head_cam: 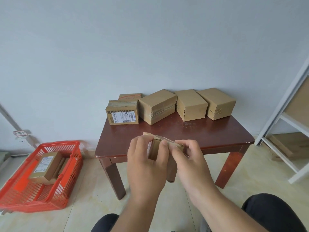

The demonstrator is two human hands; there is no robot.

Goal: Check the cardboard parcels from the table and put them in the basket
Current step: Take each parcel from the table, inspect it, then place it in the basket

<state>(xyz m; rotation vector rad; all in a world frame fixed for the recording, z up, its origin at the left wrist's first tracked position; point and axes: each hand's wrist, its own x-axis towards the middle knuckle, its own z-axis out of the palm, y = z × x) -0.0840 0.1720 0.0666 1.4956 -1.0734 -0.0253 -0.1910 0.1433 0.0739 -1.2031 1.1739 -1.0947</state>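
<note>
Head view: a small parcel is gripped by both hands (left hand, right hand), the basket lying far left.

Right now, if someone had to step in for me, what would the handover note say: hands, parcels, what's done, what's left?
Left hand and right hand both grip one small parcel, held up in front of the table's near edge, apparently mid-check.
Five parcels wait along the back of the table: a labelled one, another behind it, and three plain ones.
The red basket on the floor to the left already holds a labelled parcel on top of at least one more.
Left: finish checking the held parcel, place it in the basket, then handle the five on the table.
</note>
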